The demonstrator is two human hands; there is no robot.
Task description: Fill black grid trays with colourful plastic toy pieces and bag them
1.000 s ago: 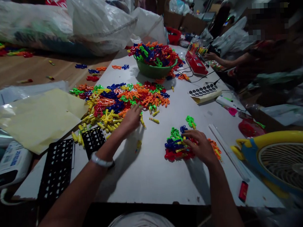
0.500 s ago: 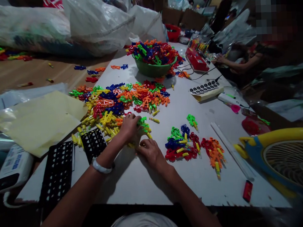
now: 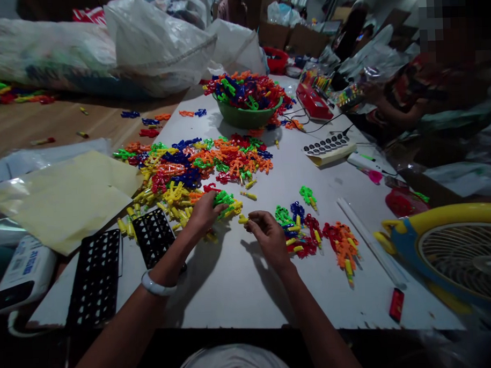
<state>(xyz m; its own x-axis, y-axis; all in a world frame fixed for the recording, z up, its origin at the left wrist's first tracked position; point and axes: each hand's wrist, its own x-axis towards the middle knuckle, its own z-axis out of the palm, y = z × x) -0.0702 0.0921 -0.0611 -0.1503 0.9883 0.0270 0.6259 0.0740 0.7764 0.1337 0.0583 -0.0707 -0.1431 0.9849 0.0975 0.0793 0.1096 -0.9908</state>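
Across a white worktop (image 3: 229,297), our two hands have just drawn apart: we see the right hand (image 3: 270,239) shifted a little toward the right edge, a small yellow tube (image 3: 243,220) at its fingertips. Its grip is nearly closed, thumb and fingers drawn together, and appears to pinch the tube's end. The left hand (image 3: 204,213) is at the green figures (image 3: 225,198) on the near side of the mixed pile (image 3: 170,169), its grip partly open — whether it has hold of one, we cannot tell. The shift leaves the tube beside the pile, between it and the smaller groups (image 3: 307,247) of figures and yellow tubes nearer the right edge; we judge the hands to be busy with separate pieces. Two black trays (image 3: 93,278) lie toward the near left corner — a heaped green bowl (image 3: 247,117) stands toward the far edge.
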